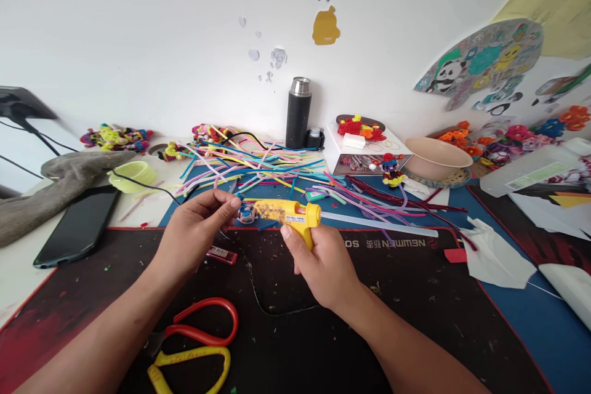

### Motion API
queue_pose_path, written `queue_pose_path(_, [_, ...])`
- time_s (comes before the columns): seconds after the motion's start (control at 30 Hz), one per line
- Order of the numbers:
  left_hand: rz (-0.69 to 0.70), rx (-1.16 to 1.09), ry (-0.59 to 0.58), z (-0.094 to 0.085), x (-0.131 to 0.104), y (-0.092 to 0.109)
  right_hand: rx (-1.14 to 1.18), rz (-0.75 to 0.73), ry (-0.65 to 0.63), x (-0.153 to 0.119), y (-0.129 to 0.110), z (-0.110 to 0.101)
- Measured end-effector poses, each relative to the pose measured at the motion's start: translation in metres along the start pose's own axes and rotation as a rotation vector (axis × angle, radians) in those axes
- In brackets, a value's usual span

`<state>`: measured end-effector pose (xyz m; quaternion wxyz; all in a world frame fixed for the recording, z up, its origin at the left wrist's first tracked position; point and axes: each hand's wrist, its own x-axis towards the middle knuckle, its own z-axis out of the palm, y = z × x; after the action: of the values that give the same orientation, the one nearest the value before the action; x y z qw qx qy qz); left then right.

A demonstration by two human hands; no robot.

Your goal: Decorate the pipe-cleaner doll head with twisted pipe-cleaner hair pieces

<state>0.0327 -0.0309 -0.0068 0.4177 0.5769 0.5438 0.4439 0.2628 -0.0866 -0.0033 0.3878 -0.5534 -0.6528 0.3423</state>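
Note:
My right hand (321, 261) is wrapped around the handle of a yellow hot glue gun (281, 210), whose body is stained dark near the front. A long translucent glue stick (378, 223) sticks out of its back, to the right. The nozzle end points left, toward my left hand (205, 218). Thumb and fingertips of that hand pinch a tiny blue piece (236, 203). Right by these fingertips is a small white, blue and pink item (247, 215); whether it is held or lies behind, I cannot tell.
Scissors with red and yellow handles (203, 338) lie on the black mat (295, 345). Behind are many coloured pipe cleaners (258, 163), a black thermos (298, 114) and a white box (364, 148). A phone (78, 228) lies left; a pink bowl (436, 157) and tissue (498, 258) are right.

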Motion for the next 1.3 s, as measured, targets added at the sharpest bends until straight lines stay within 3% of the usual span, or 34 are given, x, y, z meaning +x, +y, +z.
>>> queue_pose_path(1.3, [0.008, 0.022, 0.043, 0.0021, 0.0, 0.0032, 0.033, 0.008, -0.025, -0.0025, -0.0001, -0.0005])
